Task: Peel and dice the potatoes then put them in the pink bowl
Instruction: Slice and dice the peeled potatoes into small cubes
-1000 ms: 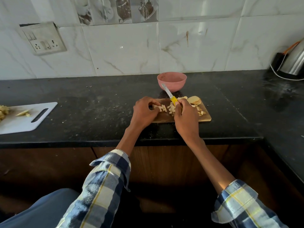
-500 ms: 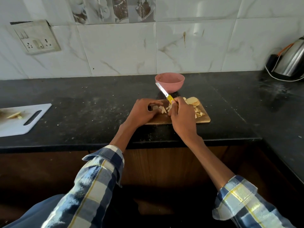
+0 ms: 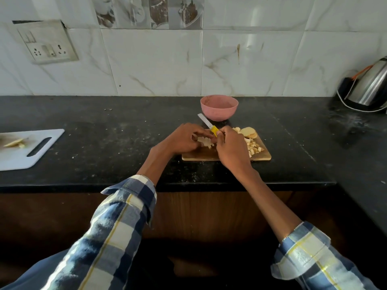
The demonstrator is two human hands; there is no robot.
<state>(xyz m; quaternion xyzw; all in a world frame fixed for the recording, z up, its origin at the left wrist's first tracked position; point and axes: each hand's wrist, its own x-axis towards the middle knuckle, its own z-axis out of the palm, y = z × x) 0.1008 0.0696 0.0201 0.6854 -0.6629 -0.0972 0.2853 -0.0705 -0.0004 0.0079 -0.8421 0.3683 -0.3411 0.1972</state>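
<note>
Soft daylight, fairly dim overall; wall tiles (image 3: 155, 63) brightest w/ faint sheen upper right. Black counter (image 3: 104, 126) underexposed, dull glare far right near steel kettle (image 3: 370, 84). Cabinet front below nearly black. Wide-angle bowing at edges, counter line curves. Near sleeves (image 3: 109, 237) soft/blurred; centre reasonably sharp, compression smear.

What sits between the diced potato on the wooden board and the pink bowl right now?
Only the knife: the right hand holds it by its yellow handle, blade angled up over the board's far edge toward the pink bowl. The diced potato lies on the wooden board; the bowl stands just behind it.
</note>
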